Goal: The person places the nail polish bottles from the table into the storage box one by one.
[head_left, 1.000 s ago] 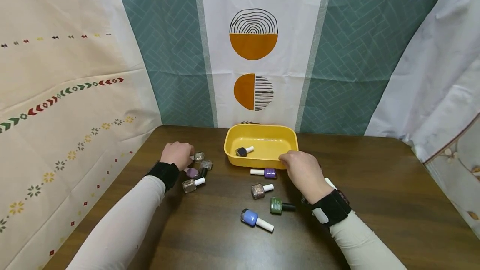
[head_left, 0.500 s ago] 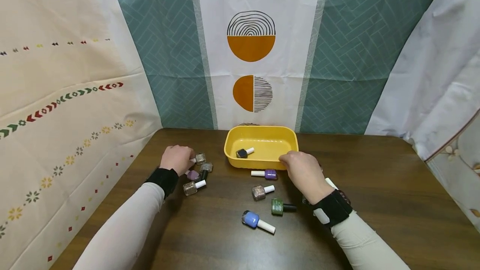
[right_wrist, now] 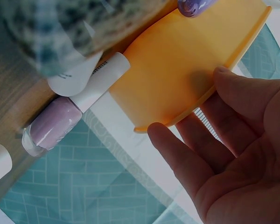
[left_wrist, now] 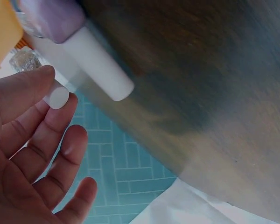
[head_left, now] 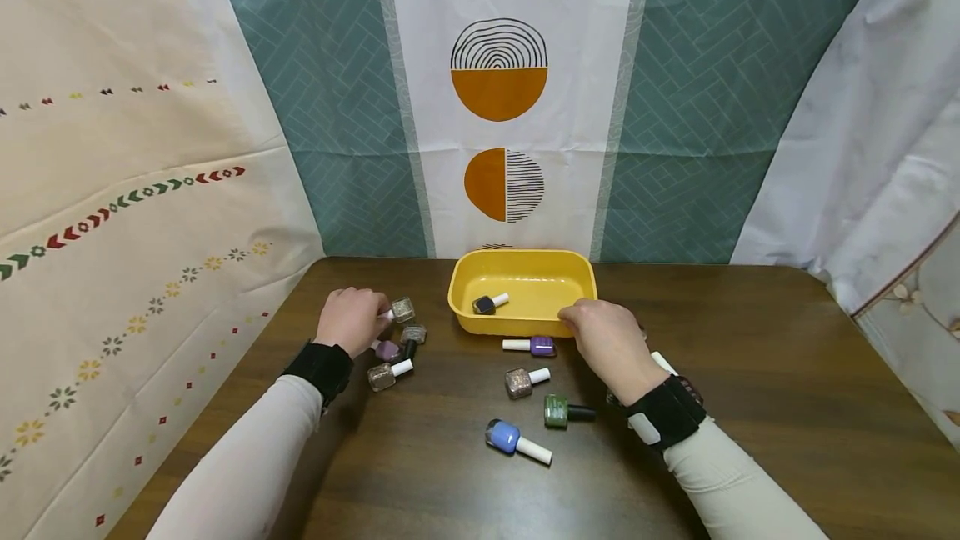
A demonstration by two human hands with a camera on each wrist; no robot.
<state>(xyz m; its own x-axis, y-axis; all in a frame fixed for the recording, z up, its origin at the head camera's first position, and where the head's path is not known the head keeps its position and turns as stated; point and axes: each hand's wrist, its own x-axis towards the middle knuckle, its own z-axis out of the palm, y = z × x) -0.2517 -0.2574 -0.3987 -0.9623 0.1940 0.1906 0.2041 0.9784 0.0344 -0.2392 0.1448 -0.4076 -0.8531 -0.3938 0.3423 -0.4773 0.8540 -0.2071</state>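
My left hand pinches the white cap of a glittery nail polish bottle between thumb and fingers, its glass end pointing toward the tub. In the left wrist view the cap's end shows at the fingertips. A mauve nail polish lies just beneath this hand. With thumb and fingers, my right hand grips the front right rim of a yellow plastic tub. Inside the tub lies one dark nail polish with a white cap.
Near the left hand are a greyish glitter bottle and another glitter bottle. Before the tub lie purple, glitter, green and blue nail polishes. More bottles sit partly hidden under the right wrist.
The glitter bottle in my left hand has risen slightly and shifted away from the bottles beside it. My right hand stays on the tub's rim. The head view has moved a little.
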